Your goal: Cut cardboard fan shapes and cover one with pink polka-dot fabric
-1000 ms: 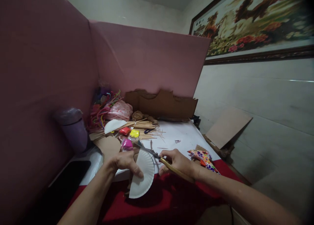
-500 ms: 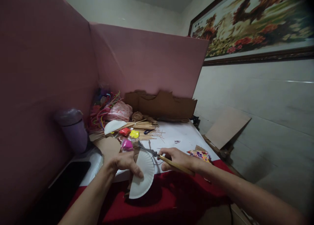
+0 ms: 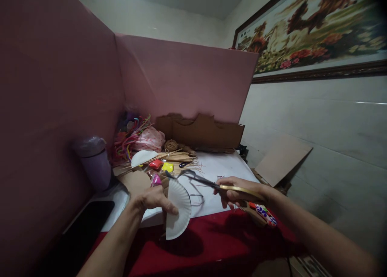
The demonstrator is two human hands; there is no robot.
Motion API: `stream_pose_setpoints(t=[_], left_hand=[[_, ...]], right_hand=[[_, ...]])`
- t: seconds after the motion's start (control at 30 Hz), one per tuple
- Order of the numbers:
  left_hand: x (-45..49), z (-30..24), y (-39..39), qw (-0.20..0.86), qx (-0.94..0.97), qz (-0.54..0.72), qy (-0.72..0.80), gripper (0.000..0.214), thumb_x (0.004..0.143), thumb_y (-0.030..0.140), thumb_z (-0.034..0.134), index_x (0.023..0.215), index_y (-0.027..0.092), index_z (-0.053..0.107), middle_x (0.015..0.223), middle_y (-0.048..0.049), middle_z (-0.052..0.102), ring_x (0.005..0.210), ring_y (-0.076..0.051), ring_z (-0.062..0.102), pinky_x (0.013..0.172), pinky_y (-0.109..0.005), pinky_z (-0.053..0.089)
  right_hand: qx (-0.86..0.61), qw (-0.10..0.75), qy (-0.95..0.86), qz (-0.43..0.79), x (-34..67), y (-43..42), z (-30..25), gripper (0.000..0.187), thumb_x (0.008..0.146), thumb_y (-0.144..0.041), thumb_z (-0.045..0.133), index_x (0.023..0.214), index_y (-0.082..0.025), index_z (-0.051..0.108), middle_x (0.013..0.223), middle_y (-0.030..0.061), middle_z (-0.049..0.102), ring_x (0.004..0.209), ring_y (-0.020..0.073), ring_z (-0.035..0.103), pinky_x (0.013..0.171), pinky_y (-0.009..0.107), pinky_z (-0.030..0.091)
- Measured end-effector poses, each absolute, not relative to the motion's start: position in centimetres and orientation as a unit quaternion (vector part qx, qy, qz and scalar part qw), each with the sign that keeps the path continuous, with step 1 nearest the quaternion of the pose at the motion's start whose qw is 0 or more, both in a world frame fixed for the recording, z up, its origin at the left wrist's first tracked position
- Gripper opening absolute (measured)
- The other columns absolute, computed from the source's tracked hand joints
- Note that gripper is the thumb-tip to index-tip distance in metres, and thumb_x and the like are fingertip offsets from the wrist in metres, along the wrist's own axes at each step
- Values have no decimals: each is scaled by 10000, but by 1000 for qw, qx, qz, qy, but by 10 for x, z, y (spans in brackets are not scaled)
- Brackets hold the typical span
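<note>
My left hand (image 3: 155, 201) pinches a white half paper plate (image 3: 180, 212) with fluted edge, thumb on its face. A piece of brown cardboard (image 3: 164, 183) shows behind the plate's straight side; how the two are joined is hidden. My right hand (image 3: 237, 191) is closed round scissors (image 3: 208, 182) with gold handles and dark blades. The blades point left, above the white table surface, near the plate's upper edge. Under my right wrist lies a colourful patterned packet (image 3: 264, 214). Just beyond my left hand is a magenta packet (image 3: 156, 180).
Wooden sticks (image 3: 178, 158), a red packet (image 3: 156, 164), a yellow packet (image 3: 167, 167) and a twine ball (image 3: 171, 145) lie at the back. A purple tumbler (image 3: 95, 164) and a dark phone-like slab (image 3: 90, 224) are at left. Torn cardboard (image 3: 199, 131) stands behind.
My right hand and the scissors have moved right, away from the plate's edge. The patterned packet now lies nearer and further right. My left hand still holds the plate, now slightly more upright.
</note>
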State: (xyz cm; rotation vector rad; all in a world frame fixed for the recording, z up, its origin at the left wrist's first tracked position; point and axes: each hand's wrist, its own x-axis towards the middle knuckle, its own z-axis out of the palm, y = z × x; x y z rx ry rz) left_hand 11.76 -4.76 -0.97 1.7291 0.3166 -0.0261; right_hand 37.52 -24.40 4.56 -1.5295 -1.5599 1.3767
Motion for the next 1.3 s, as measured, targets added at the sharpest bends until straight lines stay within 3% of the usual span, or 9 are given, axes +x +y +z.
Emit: stream_pose_setpoints(t=[0.23, 0.53, 0.77, 0.9, 1.0, 1.07, 1.13, 1.23, 1.3], left_hand=[[125, -10, -56, 656, 741, -36, 136, 292, 485, 208, 789, 768, 191, 717, 756, -6, 717, 724, -207, 633, 665, -280, 499], [127, -10, -60, 578, 789, -83, 189, 249, 536, 249, 778, 773, 192, 729, 777, 1, 704, 726, -199, 617, 706, -284, 480], [136, -5, -71, 681, 723, -43, 108, 327, 473, 140, 779, 787, 177, 698, 733, 25, 679, 685, -157, 590, 620, -247, 485], [135, -7, -67, 728, 674, 12, 124, 233, 574, 324, 784, 632, 128, 672, 560, -10, 634, 512, -125, 557, 481, -215, 444], [135, -5, -62, 776, 614, 79, 123, 472, 675, 606, 622, 610, 141, 669, 578, -63, 650, 498, -147, 569, 457, -243, 455], [137, -2, -61, 812, 562, 110, 117, 563, 726, 675, 501, 708, 144, 690, 649, -88, 680, 524, -174, 600, 459, -273, 486], [140, 1, -62, 848, 497, 151, 108, 484, 757, 597, 527, 753, 140, 688, 641, -83, 676, 536, -193, 625, 428, -270, 492], [144, 4, -69, 845, 483, 210, 91, 193, 700, 287, 680, 824, 139, 682, 722, -66, 680, 676, -206, 667, 479, -233, 518], [145, 5, -75, 816, 524, 228, 87, 249, 662, 135, 693, 910, 130, 675, 811, -80, 682, 734, -200, 667, 537, -227, 534]], right_hand=[[-601, 491, -508, 373, 343, -233, 41, 435, 693, -410, 679, 1008, -181, 485, 685, -2, 636, 414, 80, 469, 348, 180, 326], [-522, 523, -538, 406, 293, -204, 21, 448, 561, -250, 775, 936, -199, 535, 691, -34, 601, 611, 120, 537, 549, 221, 424], [-555, 508, -541, 375, 283, -192, 9, 388, 531, -104, 658, 897, -182, 557, 606, -64, 532, 530, 97, 451, 464, 192, 333], [-545, 578, -470, 385, 289, -192, 16, 380, 534, -128, 653, 894, -179, 543, 587, -81, 500, 473, 79, 419, 437, 189, 323], [-519, 646, -413, 377, 300, -190, 18, 293, 556, -139, 655, 818, -177, 529, 563, -89, 453, 459, 69, 404, 431, 185, 316], [-490, 700, -367, 367, 308, -187, 17, 251, 562, -152, 660, 773, -171, 527, 578, -76, 474, 482, 78, 441, 450, 194, 349], [-469, 744, -302, 367, 312, -183, 13, 237, 559, -169, 662, 761, -167, 539, 609, -51, 528, 513, 102, 494, 476, 216, 398], [-475, 772, -193, 377, 314, -178, 7, 213, 542, -184, 660, 724, -162, 551, 602, -25, 566, 503, 122, 520, 465, 240, 427], [-483, 777, -151, 376, 312, -176, 4, 185, 535, -186, 652, 683, -160, 543, 565, -21, 556, 479, 119, 512, 447, 239, 427]])
